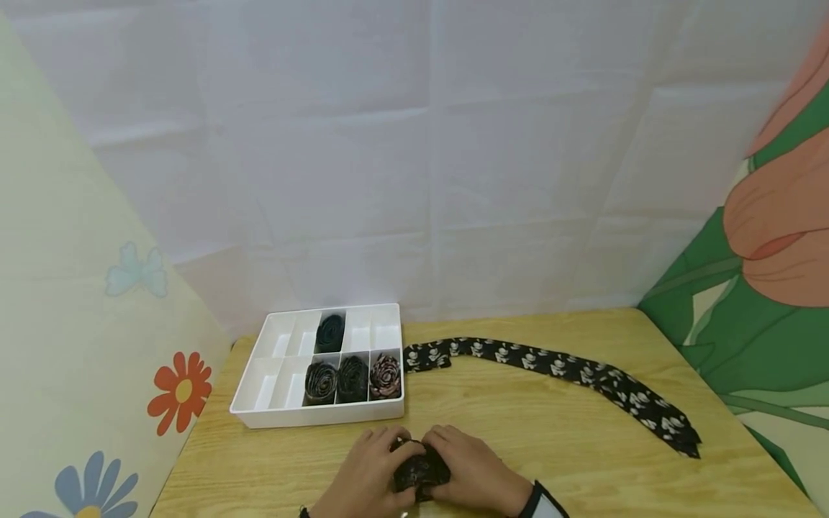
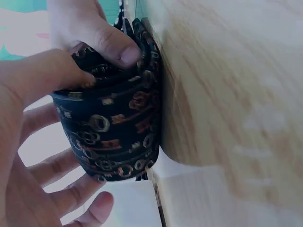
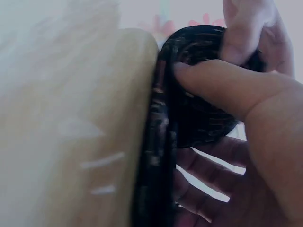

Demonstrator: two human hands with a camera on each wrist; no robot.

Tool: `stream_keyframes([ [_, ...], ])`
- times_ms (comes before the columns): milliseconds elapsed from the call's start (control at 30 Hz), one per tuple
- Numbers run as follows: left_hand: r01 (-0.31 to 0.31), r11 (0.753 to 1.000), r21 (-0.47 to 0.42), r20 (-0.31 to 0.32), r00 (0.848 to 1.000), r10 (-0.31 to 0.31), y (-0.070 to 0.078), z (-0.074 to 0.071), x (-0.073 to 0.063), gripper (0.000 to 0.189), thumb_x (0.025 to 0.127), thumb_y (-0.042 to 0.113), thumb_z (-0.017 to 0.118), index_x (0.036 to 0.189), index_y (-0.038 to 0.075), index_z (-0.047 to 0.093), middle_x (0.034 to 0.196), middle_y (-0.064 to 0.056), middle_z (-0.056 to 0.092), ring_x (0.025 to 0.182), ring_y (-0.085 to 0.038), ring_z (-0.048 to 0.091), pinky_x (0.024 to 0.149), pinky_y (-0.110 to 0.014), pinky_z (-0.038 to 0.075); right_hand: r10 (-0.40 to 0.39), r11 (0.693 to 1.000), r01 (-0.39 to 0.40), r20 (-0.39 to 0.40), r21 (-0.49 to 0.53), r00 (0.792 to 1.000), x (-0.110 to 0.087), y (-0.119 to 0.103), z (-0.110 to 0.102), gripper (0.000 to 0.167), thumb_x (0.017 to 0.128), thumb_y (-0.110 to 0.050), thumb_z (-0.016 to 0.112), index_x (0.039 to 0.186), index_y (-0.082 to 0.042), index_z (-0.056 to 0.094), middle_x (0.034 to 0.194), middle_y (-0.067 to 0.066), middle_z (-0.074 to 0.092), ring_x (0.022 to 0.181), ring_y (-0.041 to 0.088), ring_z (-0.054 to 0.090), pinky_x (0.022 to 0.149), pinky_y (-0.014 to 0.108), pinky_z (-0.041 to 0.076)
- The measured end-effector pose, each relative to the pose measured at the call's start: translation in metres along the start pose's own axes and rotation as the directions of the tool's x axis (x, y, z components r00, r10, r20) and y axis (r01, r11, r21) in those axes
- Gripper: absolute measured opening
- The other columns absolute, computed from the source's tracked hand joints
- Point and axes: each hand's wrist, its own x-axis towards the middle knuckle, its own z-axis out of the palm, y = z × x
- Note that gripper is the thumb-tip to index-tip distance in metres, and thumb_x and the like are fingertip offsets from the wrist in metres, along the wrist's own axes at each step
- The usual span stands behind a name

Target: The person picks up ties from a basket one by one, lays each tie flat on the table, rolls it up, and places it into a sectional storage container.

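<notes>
A dark necktie (image 1: 421,471) with a key print is coiled into a roll on the table near its front edge. My left hand (image 1: 365,471) grips the roll from the left, thumb pressed into the coil's near face and fingers around the far side. From the other side my right hand (image 1: 476,467) holds it too, thumb on the coil. In the left wrist view the printed outer layer of the roll (image 2: 113,130) shows clearly. A flat tail of the tie (image 3: 154,161) runs out from the coil along the wood in the right wrist view.
A white divided box (image 1: 317,417) stands at the back left. Its front row holds three rolled ties (image 1: 352,379) at the right; one dark green roll (image 1: 330,333) sits in the back row. A black patterned tie (image 1: 531,357) lies stretched out to the right, beside the box.
</notes>
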Motion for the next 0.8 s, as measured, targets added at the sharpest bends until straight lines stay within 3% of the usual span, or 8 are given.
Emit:
stream_keyframes([
  [133, 0.000, 1.000, -0.023, 0.022, 1.000, 0.001, 0.0021, 0.0001, 0.0017, 0.038, 0.079, 0.039, 0.088, 0.114, 0.033, 0.075, 0.114, 0.008, 0.066, 0.103, -0.010, 0.060, 0.081, -0.029, 0.049, -0.014, 0.999, 0.014, 0.002, 0.035, 1.000, -0.0005, -0.0014, -0.0006, 0.050, 0.088, -0.051, 0.084, 0.127, -0.027, 0.064, 0.119, -0.012, 0.062, 0.101, -0.002, 0.056, 0.083, 0.026, 0.054],
  [333, 0.044, 0.999, -0.027, 0.095, 0.995, -0.041, 0.0018, -0.0002, 0.0030, 0.045, 0.081, 0.041, 0.086, 0.123, 0.033, 0.073, 0.119, 0.007, 0.065, 0.107, -0.011, 0.060, 0.084, -0.030, 0.049, 0.003, 1.000, -0.003, 0.016, -0.009, 1.000, 0.0002, -0.0029, -0.0040, 0.047, 0.085, -0.044, 0.089, 0.122, -0.029, 0.063, 0.116, -0.015, 0.062, 0.100, -0.001, 0.055, 0.083, 0.027, 0.055],
  [467, 0.040, 0.998, -0.045, 0.087, 0.996, -0.036, 0.0015, -0.0006, 0.0029, 0.040, 0.080, 0.040, 0.087, 0.117, 0.034, 0.075, 0.114, 0.009, 0.066, 0.104, -0.009, 0.059, 0.082, -0.028, 0.048, -0.015, 1.000, 0.015, 0.034, 0.019, 0.999, 0.0003, -0.0020, -0.0041, 0.048, 0.088, -0.047, 0.086, 0.126, -0.028, 0.064, 0.118, -0.014, 0.063, 0.101, -0.001, 0.055, 0.083, 0.026, 0.055],
  [667, 0.029, 0.998, -0.051, 0.080, 0.997, -0.025, 0.0023, 0.0008, 0.0027, 0.046, 0.081, 0.039, 0.087, 0.124, 0.033, 0.073, 0.119, 0.007, 0.065, 0.106, -0.009, 0.060, 0.082, -0.029, 0.049, -0.005, 1.000, 0.004, 0.035, 0.017, 0.999, 0.0007, -0.0006, -0.0045, 0.045, 0.087, -0.042, 0.088, 0.123, -0.029, 0.063, 0.114, -0.016, 0.061, 0.099, -0.002, 0.054, 0.082, 0.025, 0.054],
  [800, 0.006, 0.999, -0.049, 0.049, 0.999, -0.004, 0.0027, 0.0029, 0.0020, 0.043, 0.077, 0.039, 0.090, 0.117, 0.033, 0.075, 0.115, 0.007, 0.066, 0.103, -0.007, 0.059, 0.080, -0.024, 0.045, -0.036, 0.999, 0.035, 0.031, 0.037, 0.999, 0.0000, -0.0006, -0.0040, 0.045, 0.089, -0.044, 0.086, 0.124, -0.027, 0.063, 0.115, -0.015, 0.061, 0.099, -0.003, 0.054, 0.082, 0.024, 0.053],
])
